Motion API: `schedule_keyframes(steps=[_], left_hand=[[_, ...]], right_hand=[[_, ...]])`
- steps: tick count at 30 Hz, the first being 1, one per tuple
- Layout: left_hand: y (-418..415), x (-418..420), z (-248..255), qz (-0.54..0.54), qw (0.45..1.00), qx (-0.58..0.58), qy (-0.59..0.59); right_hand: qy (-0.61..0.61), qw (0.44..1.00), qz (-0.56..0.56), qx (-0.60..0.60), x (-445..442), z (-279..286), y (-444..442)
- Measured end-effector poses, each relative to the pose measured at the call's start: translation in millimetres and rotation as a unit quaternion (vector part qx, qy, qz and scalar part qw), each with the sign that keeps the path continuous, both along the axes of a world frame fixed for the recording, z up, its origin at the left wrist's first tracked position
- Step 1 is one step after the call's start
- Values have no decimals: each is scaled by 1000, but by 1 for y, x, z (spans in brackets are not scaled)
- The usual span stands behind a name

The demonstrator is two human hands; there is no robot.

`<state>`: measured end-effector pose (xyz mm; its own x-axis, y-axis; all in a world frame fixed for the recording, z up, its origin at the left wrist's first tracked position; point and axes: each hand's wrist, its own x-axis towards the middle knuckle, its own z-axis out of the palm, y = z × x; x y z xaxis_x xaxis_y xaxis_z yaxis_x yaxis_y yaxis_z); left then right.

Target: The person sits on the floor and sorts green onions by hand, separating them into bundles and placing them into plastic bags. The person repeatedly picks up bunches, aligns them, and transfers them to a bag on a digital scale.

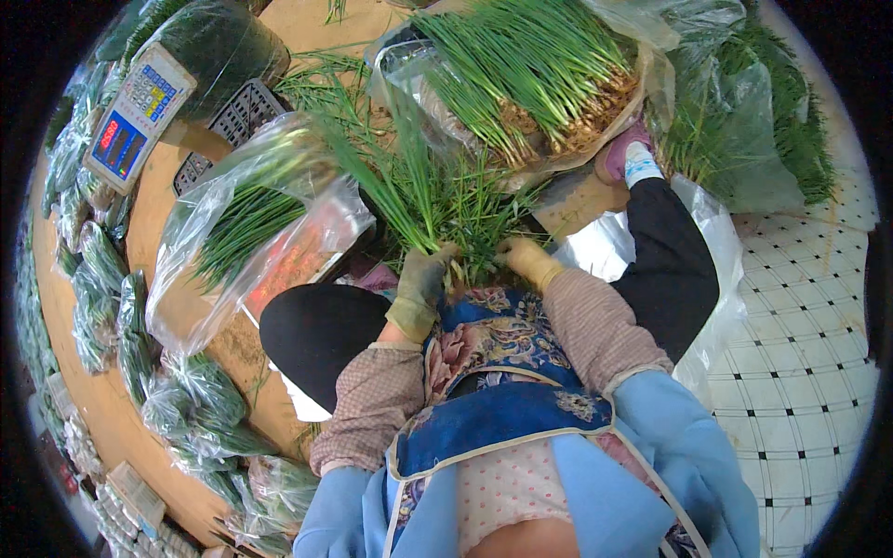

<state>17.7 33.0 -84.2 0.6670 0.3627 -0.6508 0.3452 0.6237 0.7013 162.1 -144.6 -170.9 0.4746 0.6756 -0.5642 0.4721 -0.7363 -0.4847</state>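
My left hand, in a pale work glove, grips a small bunch of green onions near its white root ends. The long leaves fan upward, away from me. Opposite it, my gloved right hand has its fingers curled at the edge of a heap of loose green leaves. Its fingertips are partly hidden, so whether they pinch something is unclear. Beyond both hands, a large stack of green onions with brown roots lies on plastic sheeting.
A clear plastic bag of green onions stands at left, beside a digital scale display and a black plastic crate. Several bagged bundles line the left floor. More greens lie under plastic at right, near the tiled-pattern floor.
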Motion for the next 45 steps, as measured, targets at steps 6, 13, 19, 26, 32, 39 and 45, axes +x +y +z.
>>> schedule_keyframes(steps=[6,13,19,26,32,39,45], left_hand=[[-2,5,14,58,997,-29,43],[-9,6,-16,52,995,-68,54],[-9,19,19,33,975,-215,-41],[-4,17,26,21,957,-281,-69],[2,25,29,112,973,-201,-33],[3,31,19,152,964,-215,-37],[5,42,35,184,959,-213,-5]], right_hand=[[2,994,-34,-108,-22,-14,33],[348,934,-70,-24,43,90,77],[380,881,-210,188,43,112,96],[17,940,-67,335,4,88,90],[-169,950,-206,164,92,47,104],[-281,952,-95,-70,130,29,108],[157,860,-443,198,132,84,107]])
